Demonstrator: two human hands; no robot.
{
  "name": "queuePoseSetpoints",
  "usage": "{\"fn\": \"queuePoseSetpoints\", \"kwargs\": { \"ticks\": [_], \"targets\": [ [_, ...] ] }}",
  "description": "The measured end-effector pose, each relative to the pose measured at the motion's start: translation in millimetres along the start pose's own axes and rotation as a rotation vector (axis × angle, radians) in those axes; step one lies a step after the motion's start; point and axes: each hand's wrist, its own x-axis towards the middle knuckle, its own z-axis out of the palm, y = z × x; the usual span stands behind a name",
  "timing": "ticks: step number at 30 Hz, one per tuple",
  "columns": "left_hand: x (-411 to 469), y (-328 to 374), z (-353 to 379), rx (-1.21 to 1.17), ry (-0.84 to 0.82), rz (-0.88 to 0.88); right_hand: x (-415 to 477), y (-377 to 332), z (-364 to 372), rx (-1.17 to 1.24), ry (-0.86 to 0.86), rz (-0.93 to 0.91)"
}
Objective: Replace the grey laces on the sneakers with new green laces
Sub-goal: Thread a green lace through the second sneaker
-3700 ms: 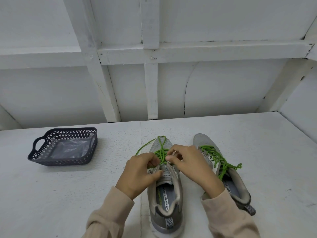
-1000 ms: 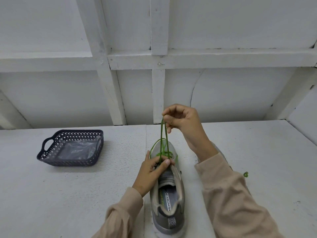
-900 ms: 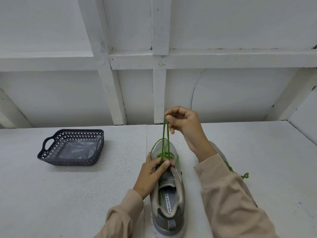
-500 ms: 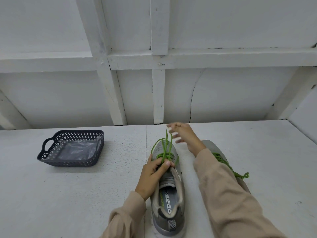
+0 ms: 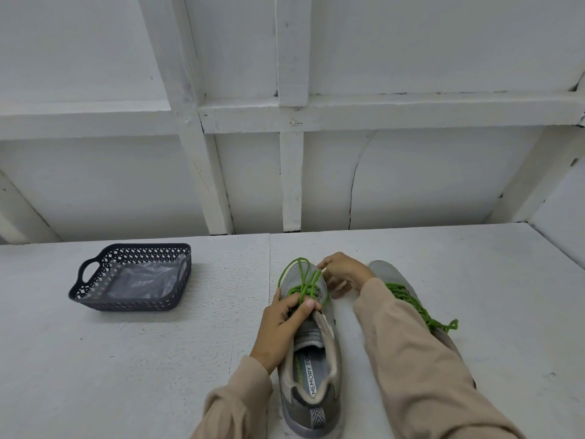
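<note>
My left hand (image 5: 281, 324) pinches green lace (image 5: 303, 280) on centre-frame sneaker (image 5: 315, 415) to hold tension; right hand (image 5: 345, 274) at the loops, grip unclear.

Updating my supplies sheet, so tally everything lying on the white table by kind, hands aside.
Grey sneakers: 2
Green laces: 2
Dark basket: 1
Clear plastic sheet in the basket: 1
Total: 6
</note>
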Motion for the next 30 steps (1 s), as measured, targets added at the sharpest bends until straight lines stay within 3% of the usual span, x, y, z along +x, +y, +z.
{"fn": "queuePoseSetpoints", "kwargs": {
  "ticks": [2, 7, 11, 13, 16, 18, 20, 22, 25, 28, 30],
  "targets": [
    [0, 0, 0, 0.002, -0.001, -0.001, -1, 2, -1, 0.011, -0.040, -0.003],
    [0, -1, 0, -0.004, 0.003, -0.008, 6, 9, -4, 0.243, 0.066, -0.065],
    [0, 1, 0, 0.007, -0.006, -0.014, 1, 0, -8, 0.586, 0.056, -0.171],
    [0, 1, -1, 0.003, -0.006, -0.020, -3, -7, -13, 0.635, 0.101, -0.207],
    [-2, 3, 0, -0.009, -0.002, -0.019, -10, -13, -26, 0.424, 0.327, -0.194],
    [-2, 4, 0, -0.010, -0.006, -0.018, -11, -13, -35, 0.037, 0.413, -0.148],
    [-2, 5, 0, -0.013, -0.007, -0.016, -12, -8, -38, -0.403, 0.321, -0.021],
    [-3, 6, 0, -0.020, -0.010, -0.020, -11, -7, -37, -0.602, 0.215, 0.022],
    [-3, 10, -1, -0.007, -0.019, -0.022, -32, -19, -35, -0.544, 0.110, -0.094],
    [-3, 13, -1, 0.001, -0.022, -0.021, -66, -32, -32, -0.373, -0.169, -0.135],
    [-3, 15, -1, -0.008, -0.023, -0.032, -79, -34, -26, -0.297, -0.265, -0.207]
  ]
}}
